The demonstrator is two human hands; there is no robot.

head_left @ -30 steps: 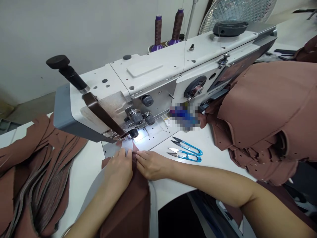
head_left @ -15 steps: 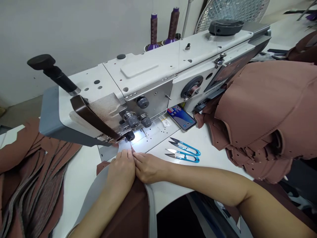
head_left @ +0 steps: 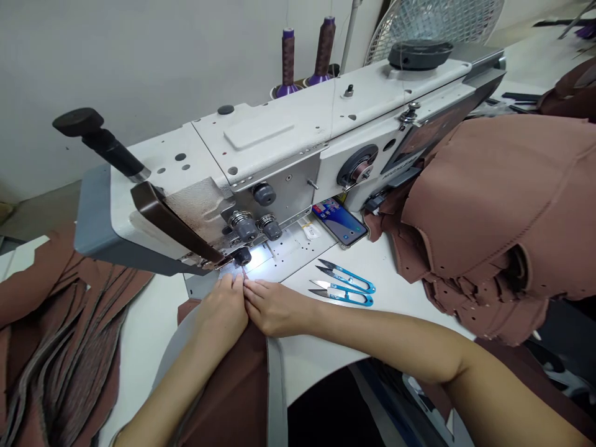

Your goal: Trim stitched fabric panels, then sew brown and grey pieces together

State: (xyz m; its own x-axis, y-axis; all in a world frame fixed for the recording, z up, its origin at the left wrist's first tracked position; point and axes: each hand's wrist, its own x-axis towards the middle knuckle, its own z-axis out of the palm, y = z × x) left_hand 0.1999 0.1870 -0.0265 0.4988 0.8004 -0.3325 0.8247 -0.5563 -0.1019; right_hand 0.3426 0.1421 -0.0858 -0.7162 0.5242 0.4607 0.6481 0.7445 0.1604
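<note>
In the head view, a brown leather piece (head_left: 237, 391) with a pale grey backing runs from the lower edge up to the lit needle area of a white sewing machine (head_left: 274, 133). My left hand (head_left: 222, 315) presses on it from the left, fingers together and fingertips close to the presser foot. Touching it on the other side, my right hand (head_left: 272, 307) grips the edge of the same piece with bent fingers. The fingertips and the needle are partly hidden under the machine head.
Two blue thread snips (head_left: 344, 285) lie right of the hands, with a phone (head_left: 339, 220) behind them. Brown leather pieces (head_left: 498, 198) are heaped at right; more leather strips (head_left: 69, 335) lie at left. Two brown thread cones (head_left: 288, 59) and a fan (head_left: 435, 25) stand behind.
Both hands have slid slightly forward and left toward the needle, carrying the leather piece along. The snips and phone lie where they were; the view has shifted a little.
</note>
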